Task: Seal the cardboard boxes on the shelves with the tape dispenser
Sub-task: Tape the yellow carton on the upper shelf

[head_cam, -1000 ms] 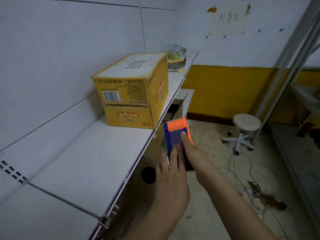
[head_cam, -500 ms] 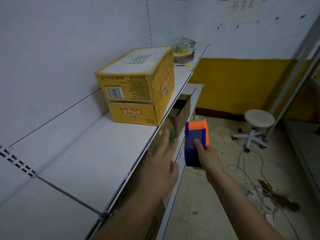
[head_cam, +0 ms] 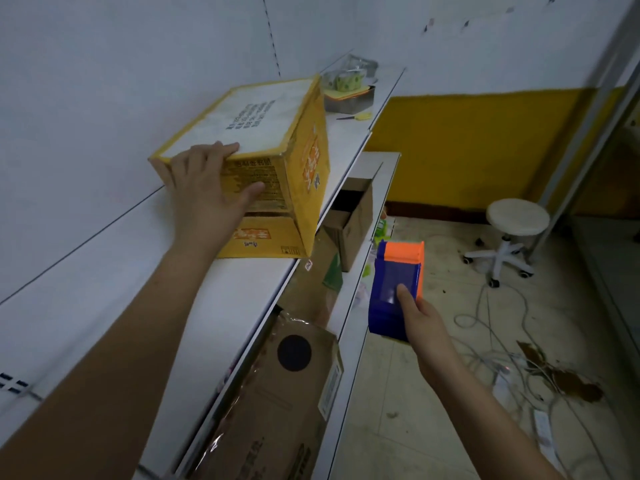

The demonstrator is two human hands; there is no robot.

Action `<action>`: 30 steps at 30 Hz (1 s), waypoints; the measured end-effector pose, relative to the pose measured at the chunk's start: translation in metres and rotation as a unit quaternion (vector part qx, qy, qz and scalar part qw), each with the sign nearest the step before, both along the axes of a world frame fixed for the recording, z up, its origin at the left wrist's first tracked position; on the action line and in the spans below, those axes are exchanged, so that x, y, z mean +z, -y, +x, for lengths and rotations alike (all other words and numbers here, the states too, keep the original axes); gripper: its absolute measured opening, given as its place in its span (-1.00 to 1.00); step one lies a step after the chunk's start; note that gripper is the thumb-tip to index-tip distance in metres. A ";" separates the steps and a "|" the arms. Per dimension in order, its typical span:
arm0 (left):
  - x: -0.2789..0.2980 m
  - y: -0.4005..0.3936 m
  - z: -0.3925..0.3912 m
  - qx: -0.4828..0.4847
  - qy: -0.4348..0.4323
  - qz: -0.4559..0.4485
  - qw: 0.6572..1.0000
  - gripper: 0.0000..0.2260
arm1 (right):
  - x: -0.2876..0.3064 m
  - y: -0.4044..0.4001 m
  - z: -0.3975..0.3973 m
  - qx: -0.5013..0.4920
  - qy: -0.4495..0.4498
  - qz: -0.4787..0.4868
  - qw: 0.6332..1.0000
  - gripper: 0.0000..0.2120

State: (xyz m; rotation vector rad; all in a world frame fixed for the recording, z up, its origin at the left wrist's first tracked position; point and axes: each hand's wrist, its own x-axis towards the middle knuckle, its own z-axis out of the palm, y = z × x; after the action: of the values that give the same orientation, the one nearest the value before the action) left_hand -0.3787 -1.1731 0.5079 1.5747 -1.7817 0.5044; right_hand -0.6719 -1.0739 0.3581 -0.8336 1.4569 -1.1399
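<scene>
A yellow cardboard box (head_cam: pixel 294 161) stands on the upper white shelf (head_cam: pixel 121 289), its near end flap showing a gap at the seam. My left hand (head_cam: pixel 204 188) grips the box's near top edge, fingers hooked over the top and thumb on the front face. My right hand (head_cam: pixel 420 323) holds a blue and orange tape dispenser (head_cam: pixel 396 282) in the air beside the shelf edge, to the right of and below the box. On the lower shelf an open brown box (head_cam: pixel 353 216) sits, and a brown taped box (head_cam: pixel 287 403) lies nearer.
A metal tray (head_cam: pixel 349 100) with tape rolls and yellow scissors (head_cam: pixel 356 116) sit at the far end of the upper shelf. A white stool (head_cam: pixel 512 233) and loose cables (head_cam: pixel 502 348) are on the floor at right. A grey rack upright (head_cam: pixel 595 109) rises at the right.
My left hand has risen from below the shelf edge and taken hold of the yellow box's near top edge. My right hand with the dispenser has shifted slightly right as the view moved closer.
</scene>
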 end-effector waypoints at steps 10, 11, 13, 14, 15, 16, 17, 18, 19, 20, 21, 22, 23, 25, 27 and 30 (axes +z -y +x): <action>0.037 0.008 -0.085 -0.111 0.046 0.002 0.993 -0.64 | 0.007 0.026 -0.008 -0.059 0.056 -0.081 0.993 -0.63; 0.044 0.010 -0.081 -0.124 0.065 0.021 0.990 -0.66 | 0.007 0.031 -0.006 -0.057 0.061 -0.082 0.993 -0.62; 0.053 0.015 -0.066 -0.096 0.119 0.036 0.988 -0.62 | 0.009 0.042 -0.001 -0.059 0.076 -0.081 0.992 -0.63; 0.053 0.017 -0.056 -0.066 0.130 0.051 0.988 -0.58 | 0.009 0.048 0.002 -0.063 0.088 -0.080 0.991 -0.64; 0.051 0.018 -0.048 -0.040 0.121 0.080 0.989 -0.53 | 0.008 0.054 0.005 -0.067 0.101 -0.076 0.990 -0.64; 0.047 0.019 -0.043 -0.029 0.108 0.108 0.988 -0.49 | 0.006 0.061 0.010 -0.075 0.111 -0.074 0.988 -0.65; 0.042 0.020 -0.041 -0.029 0.111 0.121 0.986 -0.47 | 0.006 0.066 0.014 -0.086 0.115 -0.072 0.987 -0.66; 0.037 0.021 -0.042 -0.031 0.126 0.114 0.985 -0.47 | 0.005 0.072 0.020 -0.099 0.111 -0.076 0.986 -0.68; 0.033 0.022 -0.042 -0.030 0.137 0.099 0.985 -0.47 | 0.004 0.078 0.026 -0.113 0.096 -0.088 0.985 -0.72; 0.032 0.022 -0.042 -0.029 0.136 0.085 0.987 -0.46 | 0.004 0.083 0.031 -0.125 0.062 -0.108 0.984 -0.76; 0.031 0.022 -0.039 -0.031 0.118 0.079 0.989 -0.44 | 0.004 0.087 0.037 -0.134 0.015 -0.129 0.982 -0.77; 0.030 0.022 -0.034 -0.045 0.092 0.076 0.992 -0.41 | 0.005 0.092 0.042 -0.142 -0.035 -0.148 0.978 -0.74; 0.027 0.022 -0.028 -0.069 0.065 0.073 0.993 -0.39 | 0.005 0.096 0.046 -0.150 -0.083 -0.165 0.971 -0.70; 0.023 0.023 -0.018 -0.112 0.032 0.062 0.991 -0.38 | 0.007 0.103 0.055 -0.146 -0.155 -0.180 0.960 -0.69; 0.019 0.026 -0.015 -0.129 0.018 0.047 0.990 -0.38 | 0.006 0.112 0.062 -0.125 -0.206 -0.153 0.958 -0.67; 0.015 0.028 -0.020 -0.123 0.011 0.036 0.992 -0.38 | 0.005 0.121 0.067 -0.120 -0.244 -0.137 0.952 -0.68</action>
State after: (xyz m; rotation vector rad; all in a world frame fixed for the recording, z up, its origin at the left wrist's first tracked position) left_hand -0.3985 -1.2015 0.5229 1.3748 -1.9973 0.3444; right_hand -0.6046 -1.1953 0.3633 -1.2195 1.8699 -1.4064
